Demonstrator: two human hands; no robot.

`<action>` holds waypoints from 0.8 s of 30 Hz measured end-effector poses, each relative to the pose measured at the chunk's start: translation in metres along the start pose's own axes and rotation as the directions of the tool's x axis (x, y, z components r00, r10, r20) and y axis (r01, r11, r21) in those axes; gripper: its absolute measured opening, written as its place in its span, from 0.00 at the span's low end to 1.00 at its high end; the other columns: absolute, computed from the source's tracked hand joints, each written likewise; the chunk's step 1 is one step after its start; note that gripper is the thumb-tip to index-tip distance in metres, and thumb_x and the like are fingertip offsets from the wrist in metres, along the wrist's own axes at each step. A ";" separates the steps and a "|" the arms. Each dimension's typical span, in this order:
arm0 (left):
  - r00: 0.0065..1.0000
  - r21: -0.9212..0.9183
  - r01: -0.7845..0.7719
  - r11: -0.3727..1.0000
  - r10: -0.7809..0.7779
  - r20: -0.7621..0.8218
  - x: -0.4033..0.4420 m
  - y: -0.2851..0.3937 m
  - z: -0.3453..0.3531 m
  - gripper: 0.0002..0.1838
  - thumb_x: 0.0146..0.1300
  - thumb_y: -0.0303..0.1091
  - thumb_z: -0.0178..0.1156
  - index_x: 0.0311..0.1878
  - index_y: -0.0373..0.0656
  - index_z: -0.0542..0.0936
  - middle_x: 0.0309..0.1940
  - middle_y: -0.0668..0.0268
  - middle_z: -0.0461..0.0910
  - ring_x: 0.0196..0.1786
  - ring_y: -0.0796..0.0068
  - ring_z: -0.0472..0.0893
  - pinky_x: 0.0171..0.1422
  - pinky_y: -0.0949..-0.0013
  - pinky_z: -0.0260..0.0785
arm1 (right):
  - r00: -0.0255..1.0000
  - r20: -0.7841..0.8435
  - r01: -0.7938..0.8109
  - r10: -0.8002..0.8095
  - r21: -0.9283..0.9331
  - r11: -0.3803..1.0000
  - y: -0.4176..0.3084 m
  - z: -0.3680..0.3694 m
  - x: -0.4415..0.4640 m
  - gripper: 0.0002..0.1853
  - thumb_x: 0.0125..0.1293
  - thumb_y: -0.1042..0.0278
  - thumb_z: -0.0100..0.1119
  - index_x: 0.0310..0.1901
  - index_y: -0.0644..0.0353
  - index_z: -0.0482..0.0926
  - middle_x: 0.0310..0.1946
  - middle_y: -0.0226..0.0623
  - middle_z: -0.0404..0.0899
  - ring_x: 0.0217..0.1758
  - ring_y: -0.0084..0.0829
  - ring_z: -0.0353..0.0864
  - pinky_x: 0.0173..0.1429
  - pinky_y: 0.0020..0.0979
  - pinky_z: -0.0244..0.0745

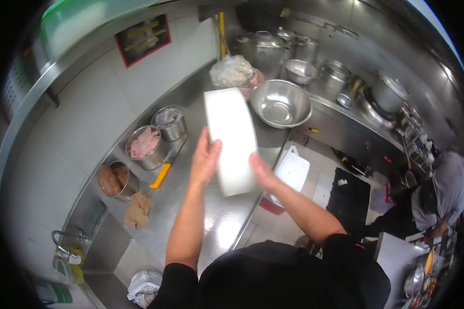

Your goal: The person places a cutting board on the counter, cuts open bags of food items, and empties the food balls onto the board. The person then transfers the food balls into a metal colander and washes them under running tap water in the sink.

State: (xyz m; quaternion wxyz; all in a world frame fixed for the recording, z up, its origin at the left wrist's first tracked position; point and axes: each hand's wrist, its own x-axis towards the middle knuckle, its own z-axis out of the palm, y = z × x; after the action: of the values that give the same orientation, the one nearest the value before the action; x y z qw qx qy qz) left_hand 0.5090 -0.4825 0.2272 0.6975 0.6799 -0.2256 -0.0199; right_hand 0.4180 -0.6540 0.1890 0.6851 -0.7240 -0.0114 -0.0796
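The white slab [233, 141] is up above the steel surface [191, 206], gripped along opposite long edges by the left hand [206, 157] and right hand [261, 172]; it looks stiff, probably heavyish, perhaps slippery; mid-edge holds should balance it.

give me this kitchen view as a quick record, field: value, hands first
left hand: gripping white slab
right hand: on slab's opposite side
surface: metal counter
containers by wall: three, metal; middle one holds pink meat
beside them: yellow object
beyond slab: wide metal bowl
far right: another person, light top
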 end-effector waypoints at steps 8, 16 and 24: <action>0.915 -0.068 0.161 0.985 -0.123 0.384 -0.007 0.047 -0.074 0.40 0.60 0.48 0.70 0.69 0.33 0.68 0.58 0.61 0.78 0.59 0.71 0.76 0.65 0.69 0.66 | 0.888 0.288 -0.453 0.358 0.676 0.581 -0.032 -0.014 -0.038 0.60 0.59 0.13 0.38 0.79 0.54 0.39 0.79 0.52 0.39 0.79 0.61 0.45 0.76 0.62 0.47; 0.828 0.076 0.115 0.990 -0.138 0.544 -0.042 0.051 -0.063 0.46 0.57 0.46 0.72 0.73 0.36 0.62 0.59 0.58 0.77 0.61 0.69 0.75 0.67 0.66 0.66 | 0.936 0.253 -0.337 0.247 0.849 0.408 -0.068 0.001 -0.081 0.62 0.57 0.13 0.41 0.79 0.57 0.38 0.78 0.54 0.38 0.79 0.64 0.43 0.80 0.59 0.39; 0.782 0.255 -0.043 0.966 -0.127 0.611 -0.050 0.099 0.018 0.51 0.62 0.51 0.65 0.79 0.39 0.49 0.67 0.46 0.69 0.68 0.56 0.72 0.72 0.62 0.62 | 0.998 0.057 -0.058 0.016 0.894 0.444 -0.066 -0.039 -0.120 0.62 0.58 0.17 0.49 0.77 0.64 0.43 0.77 0.52 0.48 0.78 0.55 0.51 0.80 0.57 0.45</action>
State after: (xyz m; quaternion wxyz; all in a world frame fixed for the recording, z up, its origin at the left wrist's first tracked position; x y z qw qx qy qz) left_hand 0.4303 -0.4750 0.3067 0.4900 0.7239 -0.4281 -0.2294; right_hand 0.2874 -0.6774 0.2403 0.9649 -0.2558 -0.0496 -0.0320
